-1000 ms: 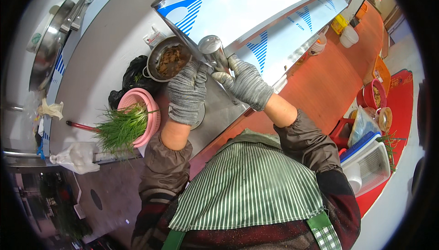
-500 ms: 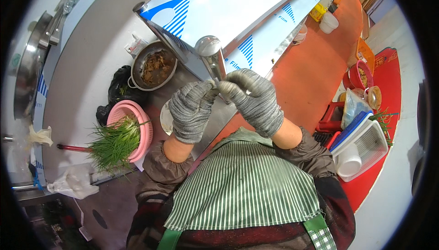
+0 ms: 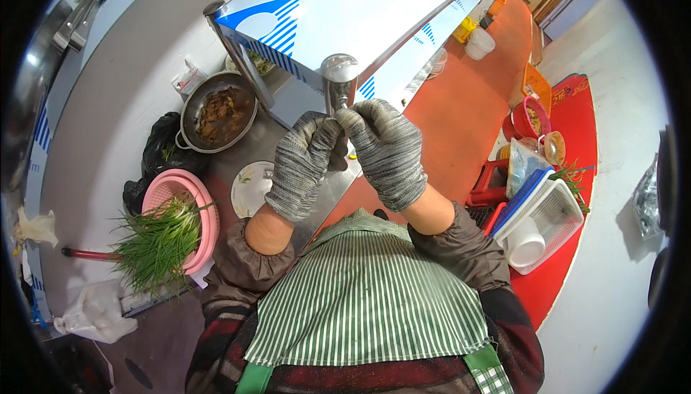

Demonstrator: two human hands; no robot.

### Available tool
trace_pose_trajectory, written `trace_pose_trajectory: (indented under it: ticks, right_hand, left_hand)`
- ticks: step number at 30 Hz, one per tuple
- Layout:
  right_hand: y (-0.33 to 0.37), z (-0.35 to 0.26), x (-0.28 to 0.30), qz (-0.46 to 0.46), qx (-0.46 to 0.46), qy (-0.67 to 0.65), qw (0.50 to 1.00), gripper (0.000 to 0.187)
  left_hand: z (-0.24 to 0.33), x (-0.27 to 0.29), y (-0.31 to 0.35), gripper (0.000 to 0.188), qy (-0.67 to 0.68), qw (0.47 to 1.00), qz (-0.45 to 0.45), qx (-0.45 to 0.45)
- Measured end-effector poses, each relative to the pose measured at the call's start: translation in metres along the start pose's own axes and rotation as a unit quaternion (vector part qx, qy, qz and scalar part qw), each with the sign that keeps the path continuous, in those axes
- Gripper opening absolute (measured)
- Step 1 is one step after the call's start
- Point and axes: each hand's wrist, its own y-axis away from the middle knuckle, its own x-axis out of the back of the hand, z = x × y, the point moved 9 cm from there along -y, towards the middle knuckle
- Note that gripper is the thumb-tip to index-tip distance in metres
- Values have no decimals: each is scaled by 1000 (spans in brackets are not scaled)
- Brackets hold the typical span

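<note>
Both hands wear grey knitted gloves and meet in front of a steel post (image 3: 338, 91) with a rounded cap. My left hand (image 3: 296, 171) is closed, thumb and fingertips pinched together. Against it, my right hand (image 3: 389, 156) is closed too, its fingertips bent towards the left ones. Whatever lies between the fingertips is too small to make out. The post stands at the near corner of a steel shelf (image 3: 324, 9) covered in white and blue film. Just left of my left wrist, a patterned white plate (image 3: 250, 191) lies on the steel surface.
At left are a pan of brown food (image 3: 219, 117), a black plastic bag (image 3: 158, 149) and a pink basket (image 3: 209, 228) holding green stalks (image 3: 155, 246). On the right, a white basket (image 3: 561, 225), a red stool (image 3: 489, 185) and a pink bowl (image 3: 518, 122) stand over red flooring.
The whole view has shifted, so the surroundings sit further left. My hands stay together at the post, with the fingers slightly repositioned. More of the plate now shows.
</note>
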Motion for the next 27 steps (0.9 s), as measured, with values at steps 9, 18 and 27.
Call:
trace_pose_trajectory:
  ticks: [9, 18, 27]
  right_hand:
    - [4, 17, -7, -5, -124, -133, 983, 22]
    - [4, 14, -12, -8, -128, -167, 978, 22]
    - [-1, 8, -11, -19, -60, -30, 998, 23]
  left_hand:
    - [-3, 0, -7, 26, 21, 999, -8, 32]
    - [-4, -4, -9, 30, 82, 995, -50, 40]
    - [-32, -14, -13, 41, 146, 981, -69, 103]
